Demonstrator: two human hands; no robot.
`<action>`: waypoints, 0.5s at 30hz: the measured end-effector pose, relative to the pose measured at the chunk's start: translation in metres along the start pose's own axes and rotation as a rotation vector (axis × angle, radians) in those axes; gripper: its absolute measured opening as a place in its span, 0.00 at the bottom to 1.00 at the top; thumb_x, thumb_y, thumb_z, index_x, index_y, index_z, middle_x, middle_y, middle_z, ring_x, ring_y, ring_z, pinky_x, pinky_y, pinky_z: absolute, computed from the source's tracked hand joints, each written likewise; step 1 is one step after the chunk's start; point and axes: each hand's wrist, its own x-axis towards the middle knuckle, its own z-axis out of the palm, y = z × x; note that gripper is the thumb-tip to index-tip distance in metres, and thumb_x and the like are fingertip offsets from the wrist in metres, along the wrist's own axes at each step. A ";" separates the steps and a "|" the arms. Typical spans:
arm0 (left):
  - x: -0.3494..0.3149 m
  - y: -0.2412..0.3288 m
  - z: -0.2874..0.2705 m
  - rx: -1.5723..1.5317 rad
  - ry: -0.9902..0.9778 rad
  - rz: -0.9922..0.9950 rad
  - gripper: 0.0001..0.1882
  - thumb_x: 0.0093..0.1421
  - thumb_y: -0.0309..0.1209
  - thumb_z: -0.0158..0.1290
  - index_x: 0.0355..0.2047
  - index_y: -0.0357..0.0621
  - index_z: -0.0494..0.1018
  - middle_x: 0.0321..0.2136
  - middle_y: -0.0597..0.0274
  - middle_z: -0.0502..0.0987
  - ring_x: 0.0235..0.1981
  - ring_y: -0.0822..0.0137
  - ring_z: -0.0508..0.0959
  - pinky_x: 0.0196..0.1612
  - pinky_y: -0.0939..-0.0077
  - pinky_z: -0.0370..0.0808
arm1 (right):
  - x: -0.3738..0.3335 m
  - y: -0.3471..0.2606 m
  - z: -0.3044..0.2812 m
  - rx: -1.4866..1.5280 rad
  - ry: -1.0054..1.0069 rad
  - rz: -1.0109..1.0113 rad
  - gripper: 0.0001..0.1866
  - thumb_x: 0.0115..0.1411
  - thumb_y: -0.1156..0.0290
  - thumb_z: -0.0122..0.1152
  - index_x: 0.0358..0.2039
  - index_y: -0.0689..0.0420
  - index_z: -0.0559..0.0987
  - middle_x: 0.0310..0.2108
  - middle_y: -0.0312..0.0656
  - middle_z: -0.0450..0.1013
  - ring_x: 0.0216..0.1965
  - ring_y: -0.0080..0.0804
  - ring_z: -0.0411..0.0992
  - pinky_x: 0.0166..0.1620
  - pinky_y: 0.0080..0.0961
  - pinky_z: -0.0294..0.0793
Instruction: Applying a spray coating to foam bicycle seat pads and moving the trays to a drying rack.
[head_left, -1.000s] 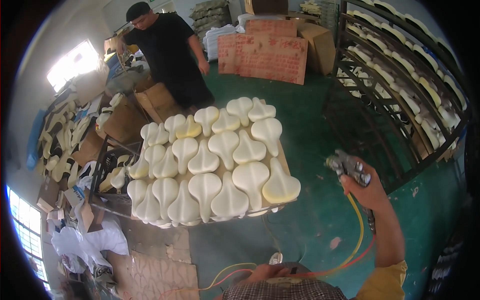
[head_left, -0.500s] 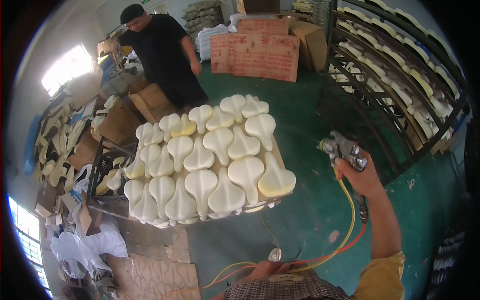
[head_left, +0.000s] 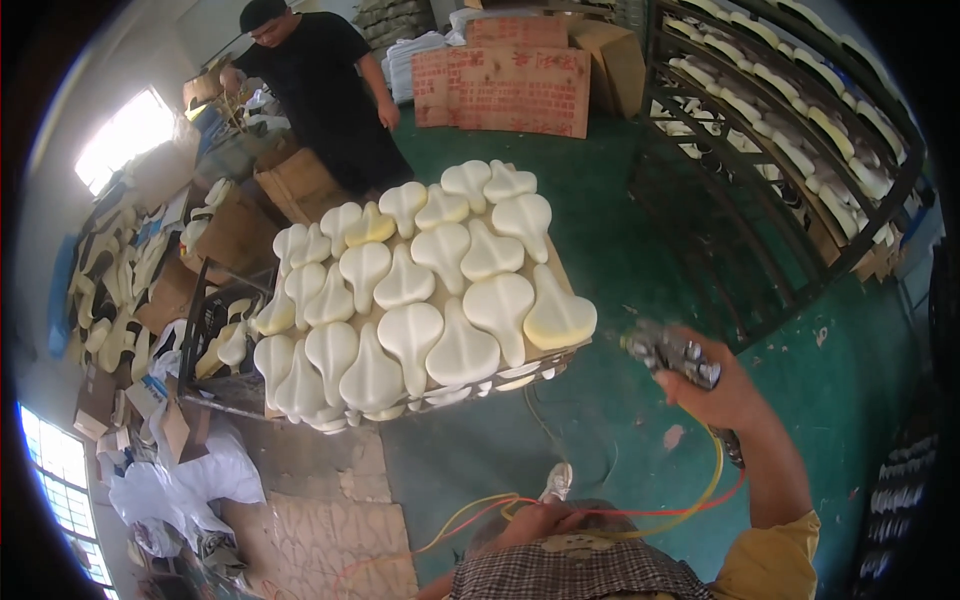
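Observation:
My right hand (head_left: 718, 385) grips a metal spray gun (head_left: 668, 352), its nozzle turned left toward the rows of cream bicycle saddle pads (head_left: 462, 345). A small gap separates the nozzle from the nearest pad, a yellowish one (head_left: 560, 318) at the stack's right corner. Faint mist shows around the nozzle. From the gun's handle hang a yellow hose (head_left: 714, 470) and a red hose (head_left: 700, 501). Both run to my left hand (head_left: 540, 522), closed around them at my waist; its fingers are partly hidden. The pads lie in rows on a brown board, noses alternating.
A dark metal rack (head_left: 775, 200) full of saddle pads stands at right. Beyond the stack, a person in black (head_left: 330, 95) stands beside cardboard boxes (head_left: 298, 185). Loose pads and white bags (head_left: 215, 465) are heaped at left. Flat cardboard (head_left: 310, 540) covers part of the green floor.
My right hand and the spray gun have moved down and slightly left, closer to the pads' right corner. The hoses have shifted, and a shoe shows more. The view has tilted slightly.

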 end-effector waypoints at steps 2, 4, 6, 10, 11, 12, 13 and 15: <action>-0.011 -0.007 0.003 0.055 -0.021 -0.050 0.11 0.60 0.35 0.50 0.34 0.40 0.75 0.22 0.49 0.74 0.24 0.57 0.76 0.28 0.64 0.71 | -0.021 0.007 0.001 -0.276 -0.095 -0.123 0.23 0.54 0.73 0.60 0.51 0.61 0.70 0.26 0.36 0.72 0.24 0.18 0.69 0.29 0.18 0.70; -0.020 -0.009 0.004 0.106 -0.045 -0.102 0.11 0.60 0.35 0.50 0.35 0.40 0.75 0.22 0.50 0.74 0.23 0.57 0.76 0.29 0.64 0.71 | -0.034 0.000 0.006 -0.246 -0.128 -0.061 0.22 0.54 0.73 0.59 0.51 0.62 0.70 0.26 0.36 0.72 0.24 0.18 0.69 0.28 0.18 0.69; -0.027 -0.008 0.005 0.053 -0.021 -0.102 0.10 0.59 0.34 0.51 0.35 0.41 0.76 0.22 0.50 0.75 0.24 0.57 0.77 0.30 0.64 0.72 | -0.039 -0.005 0.012 -0.215 -0.156 0.003 0.22 0.54 0.74 0.59 0.51 0.62 0.70 0.26 0.36 0.72 0.25 0.17 0.69 0.28 0.18 0.69; -0.033 -0.010 0.007 0.244 -0.128 -0.033 0.10 0.58 0.34 0.52 0.33 0.40 0.76 0.22 0.50 0.74 0.25 0.57 0.77 0.30 0.64 0.72 | -0.027 -0.012 0.028 -0.031 0.005 -0.033 0.22 0.54 0.74 0.60 0.51 0.60 0.70 0.25 0.36 0.72 0.25 0.17 0.68 0.28 0.18 0.69; -0.036 -0.017 0.014 0.138 -0.043 0.003 0.10 0.58 0.35 0.52 0.32 0.40 0.76 0.21 0.50 0.74 0.25 0.57 0.77 0.30 0.64 0.72 | -0.027 -0.014 0.030 0.075 0.055 -0.058 0.22 0.54 0.74 0.60 0.51 0.60 0.71 0.25 0.35 0.71 0.25 0.17 0.68 0.28 0.18 0.69; -0.039 -0.017 0.015 0.032 0.043 0.038 0.11 0.58 0.35 0.52 0.31 0.39 0.76 0.20 0.50 0.74 0.24 0.57 0.77 0.29 0.63 0.72 | -0.031 -0.015 0.031 0.075 0.052 -0.058 0.22 0.54 0.74 0.60 0.51 0.60 0.71 0.25 0.35 0.71 0.25 0.17 0.68 0.28 0.18 0.69; -0.042 -0.016 0.015 0.032 0.045 0.036 0.11 0.58 0.35 0.52 0.31 0.39 0.76 0.20 0.50 0.74 0.24 0.57 0.77 0.29 0.63 0.72 | -0.039 -0.015 0.031 0.003 0.014 -0.021 0.22 0.54 0.74 0.60 0.50 0.61 0.70 0.25 0.35 0.71 0.24 0.17 0.68 0.27 0.17 0.69; -0.047 -0.011 0.015 0.068 0.020 -0.040 0.11 0.58 0.35 0.51 0.30 0.39 0.75 0.19 0.50 0.74 0.23 0.57 0.76 0.28 0.63 0.71 | -0.052 -0.010 0.028 -0.072 -0.024 0.017 0.22 0.53 0.74 0.60 0.50 0.61 0.70 0.26 0.35 0.71 0.24 0.16 0.67 0.27 0.17 0.70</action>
